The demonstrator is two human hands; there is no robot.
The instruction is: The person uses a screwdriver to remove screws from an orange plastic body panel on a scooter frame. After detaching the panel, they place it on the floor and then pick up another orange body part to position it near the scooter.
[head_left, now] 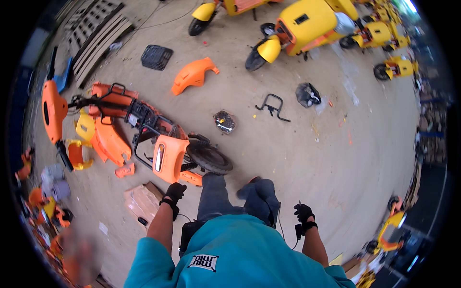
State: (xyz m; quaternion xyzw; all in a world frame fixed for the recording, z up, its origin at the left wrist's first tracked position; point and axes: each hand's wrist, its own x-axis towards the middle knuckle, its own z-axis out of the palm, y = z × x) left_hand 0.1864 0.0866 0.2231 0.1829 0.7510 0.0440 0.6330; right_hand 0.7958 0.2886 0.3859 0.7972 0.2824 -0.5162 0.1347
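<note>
My left hand (pixel 176 191), in a black glove, is curled closed just behind the orange rear panel (pixel 169 157) of a partly stripped electric scooter, apart from it; nothing shows in its fingers. My right hand (pixel 303 212), also black-gloved, hangs out to the right with bent fingers. A thin dark tip juts from it, too small to name. The scooter's black rear wheel (pixel 210 157) lies just ahead of my legs. Its bare frame and seat area (pixel 144 120) stretch to the far left, where the orange handlebar unit (pixel 55 109) stands.
Orange body panels (pixel 111 140) lie beside the scooter. A flattened cardboard box (pixel 143 204) is near my left hand. Ahead lie a bowl of small parts (pixel 224 122), a black metal bracket (pixel 272 107), a black bag (pixel 307 95), an orange fender (pixel 194 76). Yellow scooters (pixel 307 26) stand beyond.
</note>
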